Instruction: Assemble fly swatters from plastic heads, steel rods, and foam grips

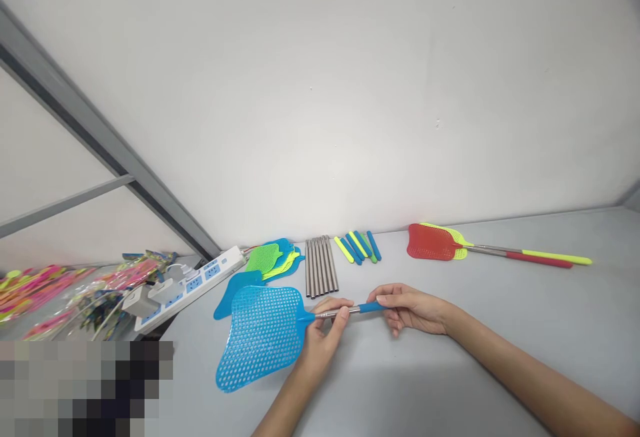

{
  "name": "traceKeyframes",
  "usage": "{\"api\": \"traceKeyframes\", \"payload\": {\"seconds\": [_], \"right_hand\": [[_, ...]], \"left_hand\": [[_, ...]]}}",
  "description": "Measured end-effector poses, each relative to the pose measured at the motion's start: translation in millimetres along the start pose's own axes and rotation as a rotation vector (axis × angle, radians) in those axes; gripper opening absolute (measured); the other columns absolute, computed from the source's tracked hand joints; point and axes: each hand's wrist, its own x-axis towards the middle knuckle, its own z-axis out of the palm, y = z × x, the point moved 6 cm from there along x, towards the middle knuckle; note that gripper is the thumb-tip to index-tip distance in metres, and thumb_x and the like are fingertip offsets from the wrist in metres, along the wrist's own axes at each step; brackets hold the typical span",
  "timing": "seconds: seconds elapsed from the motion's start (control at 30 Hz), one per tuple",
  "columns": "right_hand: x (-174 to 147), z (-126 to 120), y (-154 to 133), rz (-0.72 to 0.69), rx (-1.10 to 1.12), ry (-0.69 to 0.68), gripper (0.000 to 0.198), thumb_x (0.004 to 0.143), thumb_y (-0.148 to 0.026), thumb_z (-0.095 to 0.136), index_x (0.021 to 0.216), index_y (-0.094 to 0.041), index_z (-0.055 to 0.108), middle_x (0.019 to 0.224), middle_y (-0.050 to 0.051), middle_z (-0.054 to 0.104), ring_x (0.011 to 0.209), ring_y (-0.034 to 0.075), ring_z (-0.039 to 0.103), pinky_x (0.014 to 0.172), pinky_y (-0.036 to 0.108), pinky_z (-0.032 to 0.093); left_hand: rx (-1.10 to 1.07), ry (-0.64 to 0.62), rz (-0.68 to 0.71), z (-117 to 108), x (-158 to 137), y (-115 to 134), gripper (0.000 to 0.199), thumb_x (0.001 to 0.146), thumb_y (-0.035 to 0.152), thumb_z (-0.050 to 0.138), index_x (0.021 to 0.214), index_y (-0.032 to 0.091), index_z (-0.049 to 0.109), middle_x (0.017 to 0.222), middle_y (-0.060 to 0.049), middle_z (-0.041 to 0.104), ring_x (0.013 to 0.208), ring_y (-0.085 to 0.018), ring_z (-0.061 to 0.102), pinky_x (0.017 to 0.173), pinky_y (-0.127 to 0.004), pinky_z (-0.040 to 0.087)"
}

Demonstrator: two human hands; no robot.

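A blue fly swatter point(265, 334) with a perforated head is held level above the grey table point(415, 390). My left hand point(325, 337) is closed around its metal rod, just right of the head. My right hand point(413, 307) pinches the end of the blue handle sleeve point(371, 307) between thumb and fingers. Behind my hands, a row of metal rods point(321, 267) lies side by side. To their right are several loose handle sleeves point(357, 247) in blue, yellow and green. Left of the rods, blue, green and yellow swatter heads point(265, 260) are piled up.
On the right lie a red fly swatter point(433, 242) and a yellow one point(555, 256), overlapping. A white power strip point(220, 265) with plugs runs along the left side. Past it are colourful bagged items point(135, 277). A wall point(350, 90) rises behind the table.
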Motion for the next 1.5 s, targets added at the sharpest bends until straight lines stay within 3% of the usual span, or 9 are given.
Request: {"api": "traceKeyframes", "payload": {"seconds": [0.6, 0.93, 1.2, 1.4, 1.5], "right_hand": [[-1.0, 1.0, -1.7, 0.004, 0.014, 0.016, 0.025, 0.074, -0.031, 0.054, 0.094, -0.015, 0.056, 0.047, -0.005, 0.042, 0.045, 0.008, 0.043, 0.055, 0.028, 0.043], [-0.7, 1.6, -1.7, 0.006, 0.01, 0.021, 0.025, 0.073, -0.032, 0.055, 0.092, -0.016, 0.056, 0.046, -0.005, 0.042, 0.044, 0.008, 0.043, 0.055, 0.028, 0.043], [0.4, 1.8, -1.8, -0.01, 0.001, 0.011, 0.026, 0.074, -0.031, 0.054, 0.094, -0.015, 0.056, 0.049, -0.005, 0.043, 0.045, 0.008, 0.043, 0.056, 0.029, 0.043], [-0.9, 4.4, 0.0, -0.01, -0.009, -0.055, 0.02, 0.074, -0.03, 0.053, 0.07, -0.011, 0.056, 0.051, -0.003, 0.043, 0.047, 0.009, 0.046, 0.056, 0.03, 0.043], [-1.8, 3.5, 2.0, 0.001, -0.03, -0.076, 0.022, 0.076, -0.03, 0.051, 0.074, -0.01, 0.058, 0.049, -0.003, 0.043, 0.045, 0.008, 0.045, 0.056, 0.03, 0.043]], "left_hand": [[0.003, -0.016, -0.06, 2.6, 2.2, 1.1, 0.024, 0.072, 0.036, 0.051, 0.079, 0.017, 0.065, 0.075, -0.005, 0.06, 0.077, -0.018, 0.054, 0.072, -0.029, 0.042], [-0.039, -0.004, -0.084, 2.1, 1.8, 0.6, 0.024, 0.071, 0.036, 0.053, 0.076, 0.015, 0.065, 0.079, -0.006, 0.061, 0.077, -0.017, 0.054, 0.069, -0.026, 0.043], [-0.02, -0.005, -0.094, 1.0, 1.0, -7.2, 0.027, 0.072, 0.036, 0.052, 0.086, 0.016, 0.063, 0.08, -0.006, 0.062, 0.077, -0.017, 0.056, 0.069, -0.027, 0.044], [-0.04, -0.018, -0.107, 2.3, 0.2, -11.1, 0.027, 0.073, 0.037, 0.05, 0.083, 0.016, 0.064, 0.085, -0.007, 0.062, 0.079, -0.017, 0.055, 0.071, -0.027, 0.043], [-0.057, -0.009, -0.114, 1.9, -0.1, -11.4, 0.028, 0.073, 0.037, 0.05, 0.084, 0.015, 0.064, 0.081, -0.006, 0.062, 0.078, -0.017, 0.055, 0.07, -0.026, 0.043]]}}
